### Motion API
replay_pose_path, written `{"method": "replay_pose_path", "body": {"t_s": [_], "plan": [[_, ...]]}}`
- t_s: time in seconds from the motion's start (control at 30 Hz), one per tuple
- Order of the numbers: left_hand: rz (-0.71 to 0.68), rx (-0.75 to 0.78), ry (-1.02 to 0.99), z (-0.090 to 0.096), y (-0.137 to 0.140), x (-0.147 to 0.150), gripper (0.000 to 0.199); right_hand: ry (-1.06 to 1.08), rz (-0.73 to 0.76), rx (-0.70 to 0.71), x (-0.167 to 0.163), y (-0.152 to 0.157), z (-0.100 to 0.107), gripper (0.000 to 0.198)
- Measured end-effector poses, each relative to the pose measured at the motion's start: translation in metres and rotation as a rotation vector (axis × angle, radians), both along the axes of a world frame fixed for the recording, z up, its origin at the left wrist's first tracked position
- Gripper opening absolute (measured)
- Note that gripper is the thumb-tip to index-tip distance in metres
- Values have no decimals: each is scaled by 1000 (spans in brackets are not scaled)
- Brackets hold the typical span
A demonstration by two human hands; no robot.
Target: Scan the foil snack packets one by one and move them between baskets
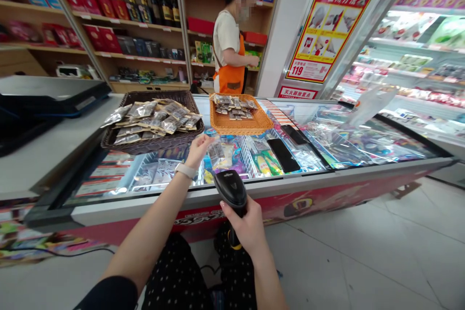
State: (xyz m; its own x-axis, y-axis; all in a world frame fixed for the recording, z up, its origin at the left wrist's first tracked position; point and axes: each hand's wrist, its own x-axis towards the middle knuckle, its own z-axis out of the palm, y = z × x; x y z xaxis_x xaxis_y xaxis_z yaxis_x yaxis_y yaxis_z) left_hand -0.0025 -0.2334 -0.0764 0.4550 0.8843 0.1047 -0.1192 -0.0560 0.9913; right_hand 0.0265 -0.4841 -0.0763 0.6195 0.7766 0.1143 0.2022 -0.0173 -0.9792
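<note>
My right hand [249,225] is wrapped round the grip of a black handheld barcode scanner [230,188], whose head points forward toward the freezer. My left hand [199,149], with a pale watch band [185,170] at its wrist, is closed over the freezer's glass top, pinching a small clear-and-brown packet [217,152] at its edge. Left of that hand, a dark brown wicker basket [152,144] holds a heap of similar packets [156,118]. Behind the packet stands a lighter orange-brown basket [241,130] with a smaller pile of packets [232,105].
Two dark phones [284,155] lie on the glass of the chest freezer [312,178]. A grey counter [47,145] with a black device [54,99] stands left. Across the freezer is a person in an orange apron [229,77], before stocked shelves. A lit display fridge [414,58] is right.
</note>
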Motion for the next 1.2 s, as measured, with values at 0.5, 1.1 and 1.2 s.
{"method": "replay_pose_path", "body": {"t_s": [0.5, 1.1, 1.2], "plan": [[-299, -418, -128, 1, -5, -2, 39, -8, -71, 12, 6, -5, -5, 31], [-343, -288, -115, 3, -8, -1, 46, -60, -125, 8, 6, -7, -3, 33], [-337, -179, -38, 5, -11, -1, 51, -71, -146, 7, 8, -8, -4, 34]]}}
